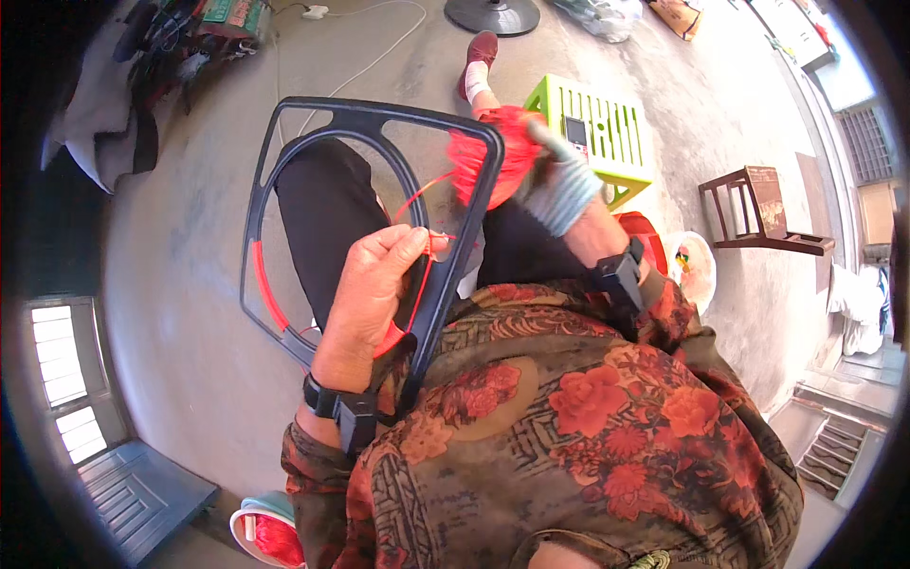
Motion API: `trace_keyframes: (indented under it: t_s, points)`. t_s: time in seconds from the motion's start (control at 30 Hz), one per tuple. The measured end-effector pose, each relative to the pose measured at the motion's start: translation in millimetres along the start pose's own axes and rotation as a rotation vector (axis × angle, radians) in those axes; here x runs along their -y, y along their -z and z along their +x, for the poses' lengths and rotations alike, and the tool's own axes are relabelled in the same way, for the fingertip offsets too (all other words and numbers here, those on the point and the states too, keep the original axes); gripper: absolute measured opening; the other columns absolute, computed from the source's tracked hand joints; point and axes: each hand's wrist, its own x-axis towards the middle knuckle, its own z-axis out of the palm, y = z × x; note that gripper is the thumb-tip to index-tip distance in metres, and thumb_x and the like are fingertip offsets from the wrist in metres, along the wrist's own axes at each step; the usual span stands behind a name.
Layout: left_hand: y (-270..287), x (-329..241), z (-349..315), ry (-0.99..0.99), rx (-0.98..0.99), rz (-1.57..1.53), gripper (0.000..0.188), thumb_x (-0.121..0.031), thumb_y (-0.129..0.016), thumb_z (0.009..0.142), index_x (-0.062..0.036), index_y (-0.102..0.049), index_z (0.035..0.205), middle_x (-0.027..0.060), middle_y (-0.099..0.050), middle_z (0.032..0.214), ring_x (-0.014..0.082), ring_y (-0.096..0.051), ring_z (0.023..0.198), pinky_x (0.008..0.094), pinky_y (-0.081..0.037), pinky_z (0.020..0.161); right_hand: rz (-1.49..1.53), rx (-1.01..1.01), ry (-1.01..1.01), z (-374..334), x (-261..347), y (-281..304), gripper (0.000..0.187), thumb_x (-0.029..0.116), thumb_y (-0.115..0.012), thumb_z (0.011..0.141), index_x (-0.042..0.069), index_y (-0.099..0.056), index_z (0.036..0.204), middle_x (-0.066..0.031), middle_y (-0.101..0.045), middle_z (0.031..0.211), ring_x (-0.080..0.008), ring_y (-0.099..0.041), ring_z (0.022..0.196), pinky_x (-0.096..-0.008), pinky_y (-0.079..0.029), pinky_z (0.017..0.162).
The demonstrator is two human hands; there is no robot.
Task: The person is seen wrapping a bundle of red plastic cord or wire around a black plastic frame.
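A black frame (456,256) with a round ring inside rests upright over my lap; lengths of its ring (270,296) are covered in red. At the frame's right side, my bare left hand (365,280) pinches a thin red cord (420,299) between thumb and fingertips. My right hand (566,190), in a pale blue striped glove and blurred by movement, grips a loose bundle of red cord (519,156) just past the frame's upper right corner. An orange-red strand stretches from the bundle into the ring. The right fingertips are smeared.
A green slatted plastic stool (621,133) carrying a small dark device stands beyond my right hand. Red and white tubs (700,270) sit by my right knee. A brown wooden chair (758,209) lies farther right. A bucket with red material (275,539) is at lower left.
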Motion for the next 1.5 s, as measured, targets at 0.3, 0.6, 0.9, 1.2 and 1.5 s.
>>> trace_keyframes:
  t_s: [0.3,0.6,0.9,1.2,1.5]
  points:
    - [19.8,21.3,9.9,-0.031,-0.053,-0.146,0.017,-0.018,-0.059,0.089,-0.0022,-0.062,0.093,0.0019,-0.062,0.087,0.0095,-0.056,0.079,0.0232,-0.045,0.079,0.167,0.178,0.081,-79.0,113.9,111.9,0.038,0.039,-0.045,0.095,0.001,-0.052,0.098,0.0011,-0.046,0.064,-0.0095,-0.048,0.052,-0.0287,-0.042,0.055]
    - [8.0,21.6,13.0,-0.046,0.009,-0.273,0.013,-0.016,-0.059,0.089,-0.0041,-0.061,0.087,0.0011,-0.061,0.079,0.0092,-0.056,0.075,0.0234,-0.046,0.075,-0.185,-0.12,-0.016,-84.0,131.4,172.2,0.036,0.035,-0.055,0.091,0.004,-0.053,0.109,0.0011,-0.053,0.068,-0.0104,-0.048,0.051,-0.0273,-0.043,0.054]
    - [-4.5,25.5,14.6,0.043,0.046,-0.242,0.009,-0.011,-0.058,0.088,-0.0042,-0.06,0.083,0.0028,-0.063,0.078,0.0101,-0.06,0.07,0.0239,-0.05,0.068,-1.334,-0.3,0.454,16.2,11.4,23.3,0.031,0.028,-0.066,0.08,0.005,-0.064,0.101,-0.0045,-0.065,0.084,-0.0139,-0.058,0.075,-0.0272,-0.047,0.07]
    - [-16.5,28.5,12.3,0.024,0.021,-0.386,0.023,-0.013,-0.057,0.09,0.0033,-0.06,0.106,0.0073,-0.064,0.099,0.0134,-0.06,0.091,0.0265,-0.049,0.083,-0.22,0.201,-0.285,-1.2,-42.7,-49.1,0.036,0.034,-0.055,0.091,0.001,-0.058,0.105,-0.01,-0.063,0.082,-0.0178,-0.061,0.07,-0.0295,-0.052,0.062]
    - [0.1,39.6,17.3,0.031,0.117,-0.162,0.023,-0.011,-0.056,0.09,0.003,-0.059,0.108,0.0083,-0.064,0.106,0.0139,-0.06,0.096,0.0275,-0.046,0.089,-0.365,0.428,-0.361,-13.5,-16.7,-43.1,0.048,0.022,-0.066,0.083,-0.001,-0.048,0.121,-0.0072,-0.059,0.098,-0.0118,-0.059,0.087,-0.0277,-0.049,0.08]
